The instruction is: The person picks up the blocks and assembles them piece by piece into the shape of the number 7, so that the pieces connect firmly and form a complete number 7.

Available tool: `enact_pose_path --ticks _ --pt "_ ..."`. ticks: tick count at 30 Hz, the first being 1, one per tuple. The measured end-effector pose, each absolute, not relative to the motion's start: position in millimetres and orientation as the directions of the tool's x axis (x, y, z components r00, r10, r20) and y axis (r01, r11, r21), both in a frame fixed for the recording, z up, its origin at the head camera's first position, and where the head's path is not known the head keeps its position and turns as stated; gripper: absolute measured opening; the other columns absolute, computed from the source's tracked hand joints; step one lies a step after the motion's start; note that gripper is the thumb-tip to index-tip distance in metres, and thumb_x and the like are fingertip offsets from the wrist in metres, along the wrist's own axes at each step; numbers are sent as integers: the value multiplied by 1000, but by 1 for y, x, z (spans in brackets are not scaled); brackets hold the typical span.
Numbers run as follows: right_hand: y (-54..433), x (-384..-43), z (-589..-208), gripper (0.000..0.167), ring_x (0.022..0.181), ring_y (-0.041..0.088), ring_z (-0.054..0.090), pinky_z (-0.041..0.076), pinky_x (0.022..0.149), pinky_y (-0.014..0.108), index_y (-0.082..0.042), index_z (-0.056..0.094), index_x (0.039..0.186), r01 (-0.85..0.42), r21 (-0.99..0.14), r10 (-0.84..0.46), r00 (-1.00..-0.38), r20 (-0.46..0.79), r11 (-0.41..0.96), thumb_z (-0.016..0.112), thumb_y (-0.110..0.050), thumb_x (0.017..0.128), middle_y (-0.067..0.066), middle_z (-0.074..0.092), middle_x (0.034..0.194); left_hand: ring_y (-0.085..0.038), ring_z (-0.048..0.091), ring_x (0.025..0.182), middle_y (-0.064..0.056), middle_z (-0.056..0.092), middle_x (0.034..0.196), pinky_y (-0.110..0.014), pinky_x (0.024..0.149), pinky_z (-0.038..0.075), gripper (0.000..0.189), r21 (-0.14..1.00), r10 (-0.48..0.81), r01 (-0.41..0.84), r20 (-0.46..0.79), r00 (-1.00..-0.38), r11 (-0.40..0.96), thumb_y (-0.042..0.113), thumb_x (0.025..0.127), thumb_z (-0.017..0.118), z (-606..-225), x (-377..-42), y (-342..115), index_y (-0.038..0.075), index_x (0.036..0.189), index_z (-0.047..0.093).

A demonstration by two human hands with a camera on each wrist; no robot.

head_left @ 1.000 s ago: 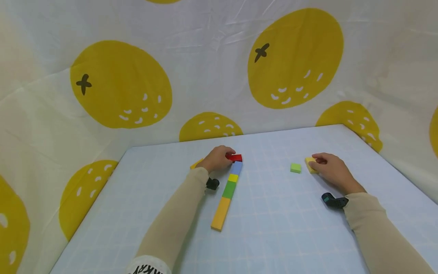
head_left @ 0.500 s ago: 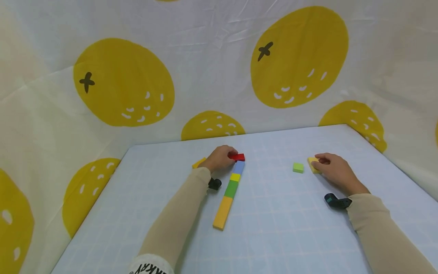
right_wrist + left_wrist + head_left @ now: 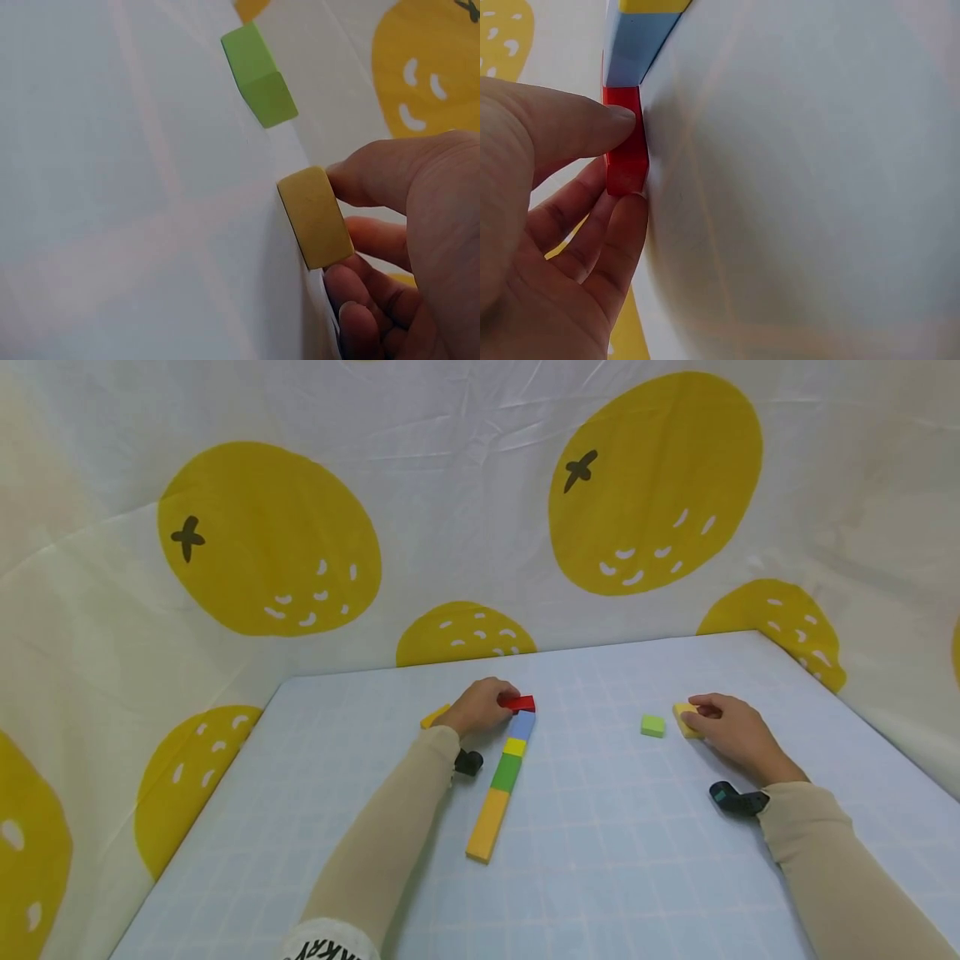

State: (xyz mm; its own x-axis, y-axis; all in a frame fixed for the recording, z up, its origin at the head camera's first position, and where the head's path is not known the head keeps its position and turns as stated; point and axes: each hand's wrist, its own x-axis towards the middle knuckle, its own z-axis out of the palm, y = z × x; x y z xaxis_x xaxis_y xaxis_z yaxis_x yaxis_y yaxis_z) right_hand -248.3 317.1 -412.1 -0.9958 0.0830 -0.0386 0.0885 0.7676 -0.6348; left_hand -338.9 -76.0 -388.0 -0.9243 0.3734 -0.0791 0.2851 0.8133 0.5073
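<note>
My left hand (image 3: 480, 707) holds a red block (image 3: 625, 161) between thumb and fingers on the table. The red block lies crosswise at the far end of a row of blocks, touching the blue block (image 3: 522, 725). Nearer in that row come a small yellow block (image 3: 514, 747), a green block (image 3: 506, 772) and a long orange-yellow block (image 3: 488, 825). On the right, my right hand (image 3: 738, 735) pinches a pale yellow block (image 3: 315, 217) at the table surface. Just left of it sits a small light green block (image 3: 652, 726), apart from the fingers.
Partly hidden behind my left wrist lies another yellow block (image 3: 435, 716). A pale blue checked cloth covers the table (image 3: 600, 860). Behind it hangs a white curtain (image 3: 465, 510) printed with yellow fruit.
The head view has shifted slightly. Both hands stay in place on the red and pale yellow blocks, and the row stays as it was.
</note>
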Motion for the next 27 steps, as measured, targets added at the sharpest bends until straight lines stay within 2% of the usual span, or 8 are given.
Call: enact_pose_path --ticks 6,14,27 --pt "317 -248 -410 70 111 41 48 44 94 57 4 46 142 94 -632 84 -995 -46 769 52 -52 100 27 51 129 -19 54 107 0 62 117 -35 99 49 35 513 373 284 -78 -924 810 14 95 70 -388 -339 -76 16 129 67" --pt "314 -246 -408 72 111 42 47 43 97 59 5 43 144 104 -638 79 -995 -67 763 51 -52 100 29 49 130 -19 53 110 -2 60 123 -35 97 51 50 525 350 247 -106 -931 815 14 92 73 -386 -335 -81 19 139 59" --pt "316 -246 -406 71 111 43 48 43 95 60 8 44 143 57 -614 46 -998 -34 787 50 -50 101 30 49 129 -18 53 113 3 61 124 -39 98 50 37 568 361 249 -92 -928 785 26 95 68 -370 -323 -116 20 131 65"
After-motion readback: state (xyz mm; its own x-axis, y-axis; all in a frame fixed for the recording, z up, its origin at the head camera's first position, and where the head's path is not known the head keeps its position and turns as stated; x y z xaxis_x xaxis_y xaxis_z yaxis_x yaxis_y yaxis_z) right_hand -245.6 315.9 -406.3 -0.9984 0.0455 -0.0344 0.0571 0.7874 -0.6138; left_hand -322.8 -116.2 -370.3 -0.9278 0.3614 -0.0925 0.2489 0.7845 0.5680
